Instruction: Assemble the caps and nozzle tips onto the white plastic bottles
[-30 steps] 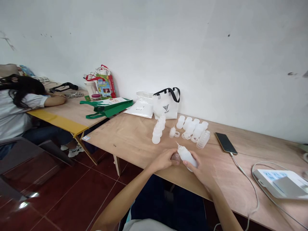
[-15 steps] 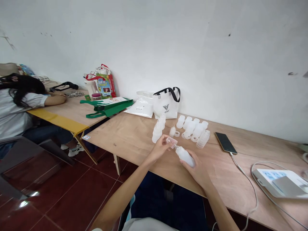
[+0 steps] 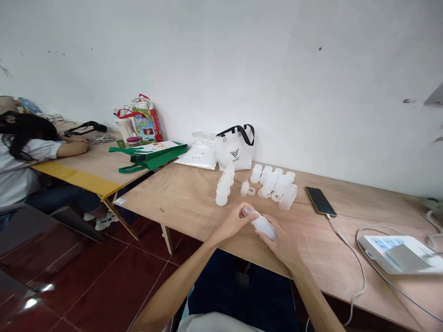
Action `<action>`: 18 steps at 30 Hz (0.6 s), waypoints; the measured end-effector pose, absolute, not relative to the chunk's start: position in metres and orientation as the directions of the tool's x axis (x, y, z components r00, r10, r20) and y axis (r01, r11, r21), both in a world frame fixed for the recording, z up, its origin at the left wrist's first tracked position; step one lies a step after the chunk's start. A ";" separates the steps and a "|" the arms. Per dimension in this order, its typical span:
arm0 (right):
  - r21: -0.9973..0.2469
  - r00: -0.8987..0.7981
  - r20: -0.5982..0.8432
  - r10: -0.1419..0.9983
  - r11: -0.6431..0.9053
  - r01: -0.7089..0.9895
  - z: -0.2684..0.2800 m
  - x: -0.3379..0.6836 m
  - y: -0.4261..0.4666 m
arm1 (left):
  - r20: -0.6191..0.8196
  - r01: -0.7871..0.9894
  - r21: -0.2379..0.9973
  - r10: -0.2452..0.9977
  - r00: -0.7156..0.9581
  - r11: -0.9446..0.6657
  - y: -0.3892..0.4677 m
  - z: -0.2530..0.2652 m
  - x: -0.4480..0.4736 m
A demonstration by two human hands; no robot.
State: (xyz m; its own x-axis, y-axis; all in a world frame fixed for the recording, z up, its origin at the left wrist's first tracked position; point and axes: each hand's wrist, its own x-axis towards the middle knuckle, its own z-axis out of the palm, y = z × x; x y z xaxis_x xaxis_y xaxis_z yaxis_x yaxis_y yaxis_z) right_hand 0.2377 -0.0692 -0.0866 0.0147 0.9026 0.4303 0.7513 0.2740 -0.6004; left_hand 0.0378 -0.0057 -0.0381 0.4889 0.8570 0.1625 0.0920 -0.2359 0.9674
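Over the table's front edge, my right hand (image 3: 281, 242) is wrapped round the body of a small white translucent plastic bottle (image 3: 265, 228), which lies tilted. My left hand (image 3: 240, 220) grips a clear cap (image 3: 248, 211) that sits over the bottle's top end. Beyond my hands stands a row of white bottles (image 3: 222, 197) on the left. Near the middle are a small stack of clear nozzle pieces (image 3: 244, 188) and a ring (image 3: 252, 191). Further right, several white bottle bodies (image 3: 277, 182) stand beside a stack of clear caps (image 3: 288, 198).
A phone (image 3: 320, 201) on a cable and a white box-like device (image 3: 398, 253) lie to the right. At the back stand a white tote bag (image 3: 238, 154) and a plastic packet (image 3: 199, 156). A green bag (image 3: 152, 156) lies left, near another person (image 3: 27, 152) at a neighbouring table.
My left hand has brought the clear cap down onto the bottle's top, where before it was held just apart. The view has shifted slightly right.
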 end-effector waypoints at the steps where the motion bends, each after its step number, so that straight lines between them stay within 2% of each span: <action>1: -0.623 0.015 0.411 0.912 0.268 0.735 -0.085 0.238 -0.070 | 0.158 0.092 0.968 0.853 0.498 -0.234 -0.007 -0.036 0.038; 6: -0.773 -0.010 0.208 0.978 0.170 0.611 -0.068 0.237 -0.076 | 0.145 0.024 0.982 0.820 0.553 -0.189 -0.011 -0.024 0.034; 12: -0.962 -0.167 0.006 0.986 0.052 0.270 -0.058 0.240 -0.081 | 0.173 -0.031 0.981 0.783 0.597 -0.193 -0.018 -0.014 0.033; 15: -0.990 -0.229 0.002 0.974 0.034 0.135 -0.060 0.240 -0.081 | 0.191 -0.023 0.975 0.785 0.590 -0.219 -0.023 -0.011 0.034; 18: -0.997 -0.218 0.029 0.975 0.044 0.064 -0.061 0.238 -0.080 | 0.185 -0.013 0.975 0.782 0.595 -0.221 -0.030 -0.006 0.034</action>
State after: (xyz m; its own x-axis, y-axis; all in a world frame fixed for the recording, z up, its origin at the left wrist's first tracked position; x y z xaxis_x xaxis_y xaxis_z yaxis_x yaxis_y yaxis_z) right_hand 0.2379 -0.0802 -0.0608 -0.2181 0.9755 0.0295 0.0636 0.0444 -0.9970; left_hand 0.0335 -0.0298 -0.0056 0.5949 0.7823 0.1847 -0.0126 -0.2207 0.9753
